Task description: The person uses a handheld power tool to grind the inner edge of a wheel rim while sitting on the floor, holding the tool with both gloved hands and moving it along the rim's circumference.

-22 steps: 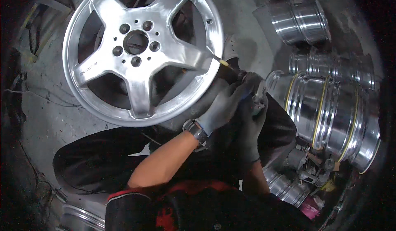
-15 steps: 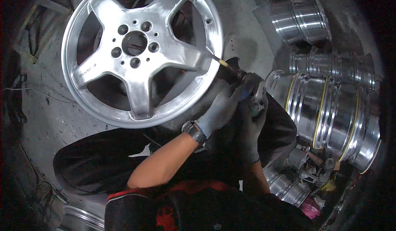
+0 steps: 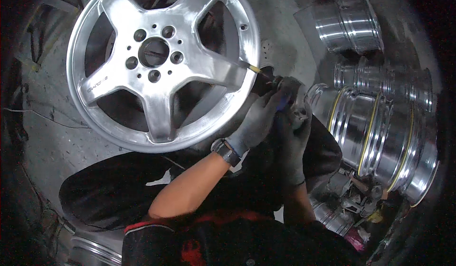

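Note:
A bare-metal five-spoke alloy wheel (image 3: 164,119) lies face up, with brushed spokes and a ring of bolt holes. My left hand (image 3: 256,121), in a grey glove, is closed round the front of a handheld rotary grinder (image 3: 288,86). My right hand (image 3: 295,147), gloved too, grips the same tool farther back, its fingers partly hidden. From the tool a thin shank with a pale yellow band (image 3: 255,69) reaches to the outer end of the right-hand spoke, close to the rim; whether it touches the metal I cannot tell.
Shiny wheel barrels (image 3: 375,128) lie in rows at the right, some with yellow bands. Another barrel (image 3: 349,26) stands at the far right. Metal parts (image 3: 354,195) are heaped near my right knee. A cable (image 3: 42,114) crosses the floor at the left.
The wheel looks slightly larger and lower in view, and the left part of its rim sits farther left. Both hands keep their grip on the grinder, shifted only slightly.

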`<state>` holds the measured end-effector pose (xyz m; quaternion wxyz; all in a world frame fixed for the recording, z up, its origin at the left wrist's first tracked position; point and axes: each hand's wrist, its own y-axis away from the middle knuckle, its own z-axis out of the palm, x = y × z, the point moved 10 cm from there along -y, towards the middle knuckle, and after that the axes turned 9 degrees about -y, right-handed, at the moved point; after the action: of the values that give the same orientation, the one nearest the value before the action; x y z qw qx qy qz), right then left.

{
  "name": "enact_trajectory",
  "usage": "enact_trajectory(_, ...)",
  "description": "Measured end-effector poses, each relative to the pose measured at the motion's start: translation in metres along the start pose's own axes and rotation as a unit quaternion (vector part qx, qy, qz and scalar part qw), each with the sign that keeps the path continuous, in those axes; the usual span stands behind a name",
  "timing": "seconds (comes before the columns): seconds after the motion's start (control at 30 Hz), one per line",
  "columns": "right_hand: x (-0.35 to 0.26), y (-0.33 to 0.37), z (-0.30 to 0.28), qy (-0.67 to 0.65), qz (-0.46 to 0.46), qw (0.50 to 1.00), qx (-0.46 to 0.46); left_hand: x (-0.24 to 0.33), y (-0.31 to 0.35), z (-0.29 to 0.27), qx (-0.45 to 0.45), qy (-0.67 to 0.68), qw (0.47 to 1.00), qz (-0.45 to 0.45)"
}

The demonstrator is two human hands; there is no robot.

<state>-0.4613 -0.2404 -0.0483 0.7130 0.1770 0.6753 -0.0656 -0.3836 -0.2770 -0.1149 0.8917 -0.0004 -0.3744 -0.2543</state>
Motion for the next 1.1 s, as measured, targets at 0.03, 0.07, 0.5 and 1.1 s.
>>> enact_trajectory(0.03, 0.002, -0.004, 0.001, 0.002, 0.001, 1.0, 0.0, 0.01, -0.001, -0.003, 0.01, 0.007, 0.999, 0.038)
enact_trajectory(0.07, 0.002, -0.007, 0.003, 0.029, -0.007, 1.0, -0.004, 0.012, -0.004, -0.005, 0.01, 0.009, 0.999, 0.037)
enact_trajectory(0.5, 0.0, 0.017, -0.019, 0.017, 0.017, 0.998, 0.064, -0.005, 0.008, 0.007, 0.008, -0.026, 1.0, 0.003)
enact_trajectory(1.1, 0.002, 0.009, -0.032, 0.011, 0.031, 0.998, 0.052, 0.002, -0.002, 0.016, 0.016, -0.038, 0.999, 0.028)
